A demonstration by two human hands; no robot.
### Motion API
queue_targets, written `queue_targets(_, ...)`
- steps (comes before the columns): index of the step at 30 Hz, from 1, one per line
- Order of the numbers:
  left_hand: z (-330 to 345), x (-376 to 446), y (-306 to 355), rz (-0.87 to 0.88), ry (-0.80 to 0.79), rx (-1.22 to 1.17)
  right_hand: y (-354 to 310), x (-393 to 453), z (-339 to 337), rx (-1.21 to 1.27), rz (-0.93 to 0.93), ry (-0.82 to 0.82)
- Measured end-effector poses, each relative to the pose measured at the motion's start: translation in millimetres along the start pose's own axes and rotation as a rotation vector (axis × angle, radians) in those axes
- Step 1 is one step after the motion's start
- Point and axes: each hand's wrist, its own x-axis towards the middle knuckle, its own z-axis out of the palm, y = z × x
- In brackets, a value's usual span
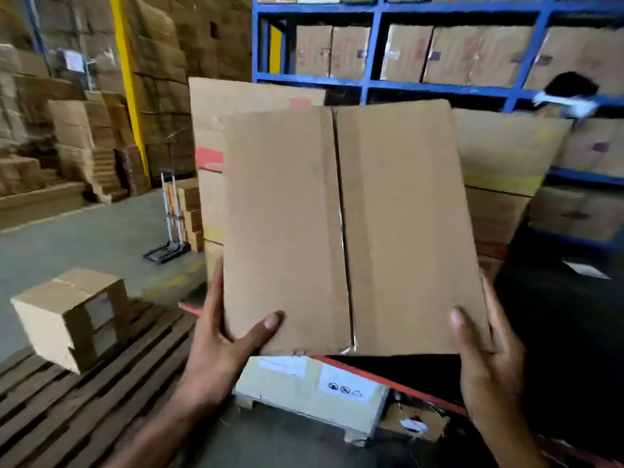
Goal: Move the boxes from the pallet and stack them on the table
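Note:
A large brown cardboard box (351, 228) with a taped centre seam fills the middle of the view, held up in the air. My left hand (229, 336) grips its lower left corner, thumb on top. At the lower right corner, my right hand (486, 359) clasps the box the same way. A smaller cardboard box (72, 315) rests on the wooden pallet (84, 400) at the lower left. The dark table (557, 315) lies to the right, partly hidden by the held box.
A pale box (310, 390) with printed symbols lies on the floor below the held box. Stacked cartons (506, 157) rise behind it. Blue shelving (371, 82) holds more cartons at the back. A hand trolley (170, 221) stands on the grey floor at left.

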Motion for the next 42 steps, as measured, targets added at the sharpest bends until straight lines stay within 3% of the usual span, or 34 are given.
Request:
queue_targets(10, 168, 2, -83, -0.285, -0.427, -0.147, 82, -12, -153, -0.2, 0.408, 0.286)
queue_targets(15, 232, 31, -156, -0.436, -0.484, -0.114, 152, 25, -184, -0.249, 0.606, 0.276)
queue_targets(21, 289, 84, -224, -0.519, -0.572, 0.017, 235, 91, -200, -0.295, 0.721, 0.216)
queue_targets(26, 316, 119, -259, -0.572, -0.592, 0.006, 279, 118, -197, -0.317, 0.7, 0.243)
queue_targets(34, 332, 123, -258, -0.596, -0.535, -0.004, 299, 125, -205, -0.391, 0.622, 0.238)
queue_targets(39, 311, 92, -239, -0.598, -0.5, 0.133, 297, 126, -208, -0.663, 0.556, 0.154)
queue_targets(42, 275, 59, -229, -0.602, -0.464, 0.242, 279, 117, -194, -0.811, 0.363, 0.108)
